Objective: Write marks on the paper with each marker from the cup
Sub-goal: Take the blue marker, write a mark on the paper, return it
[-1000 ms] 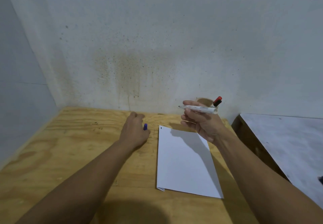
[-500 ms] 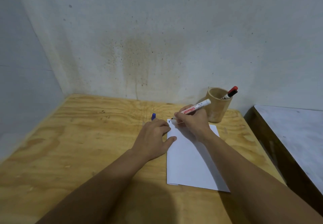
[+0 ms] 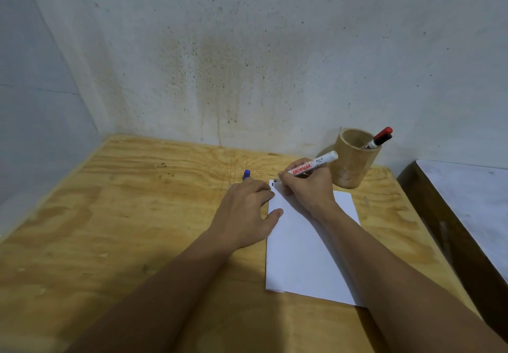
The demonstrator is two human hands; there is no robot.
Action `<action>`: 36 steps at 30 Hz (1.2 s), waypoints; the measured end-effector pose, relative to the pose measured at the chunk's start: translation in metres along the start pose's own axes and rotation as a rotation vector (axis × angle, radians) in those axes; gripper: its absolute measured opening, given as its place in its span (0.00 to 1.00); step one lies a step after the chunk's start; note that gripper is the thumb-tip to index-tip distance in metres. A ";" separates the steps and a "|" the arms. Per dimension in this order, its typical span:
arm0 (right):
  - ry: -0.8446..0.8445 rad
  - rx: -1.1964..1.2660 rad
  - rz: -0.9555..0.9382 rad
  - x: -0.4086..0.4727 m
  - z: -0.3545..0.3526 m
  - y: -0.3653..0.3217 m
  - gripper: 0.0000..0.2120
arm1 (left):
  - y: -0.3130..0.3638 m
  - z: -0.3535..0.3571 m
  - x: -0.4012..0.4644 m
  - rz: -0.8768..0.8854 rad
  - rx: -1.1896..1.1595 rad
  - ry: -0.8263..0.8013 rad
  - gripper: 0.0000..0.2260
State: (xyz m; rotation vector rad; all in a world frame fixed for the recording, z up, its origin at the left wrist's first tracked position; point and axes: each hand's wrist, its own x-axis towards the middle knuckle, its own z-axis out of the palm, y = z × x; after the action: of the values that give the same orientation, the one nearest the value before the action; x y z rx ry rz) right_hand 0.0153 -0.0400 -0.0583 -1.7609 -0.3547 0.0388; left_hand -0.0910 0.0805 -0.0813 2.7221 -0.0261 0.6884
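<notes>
A white sheet of paper (image 3: 308,253) lies on the plywood table (image 3: 123,215). My right hand (image 3: 308,187) grips a white marker (image 3: 316,166), its tip down at the paper's far left corner beside a small dark mark (image 3: 272,184). My left hand (image 3: 244,212) rests on the paper's left edge, thumb on the sheet, and holds a blue cap (image 3: 246,174) between its fingers. A tan cup (image 3: 354,157) stands at the back right, just beyond my right hand, with two markers (image 3: 378,139) leaning in it, one red-capped and one black-capped.
A stained grey wall closes the back and left of the table. To the right, across a dark gap, is a second surface with a pale top (image 3: 472,206).
My right hand came down from in front of the cup and set the marker tip on the paper's far left corner. My left hand slid right onto the paper's edge. The view tilted down.
</notes>
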 end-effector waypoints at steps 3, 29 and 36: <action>0.012 -0.002 -0.011 0.000 -0.001 0.004 0.03 | 0.000 0.002 0.001 -0.005 0.005 0.010 0.19; -0.029 -0.056 -0.012 0.003 -0.001 0.008 0.03 | 0.001 0.001 0.003 -0.019 -0.002 0.004 0.19; -0.030 -0.074 -0.013 0.001 0.000 0.008 0.03 | 0.001 0.000 0.004 -0.008 0.002 0.016 0.19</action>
State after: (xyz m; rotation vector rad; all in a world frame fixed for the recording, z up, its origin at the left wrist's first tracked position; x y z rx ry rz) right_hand 0.0184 -0.0412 -0.0654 -1.8327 -0.3942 0.0435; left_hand -0.0879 0.0796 -0.0796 2.7171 -0.0105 0.7083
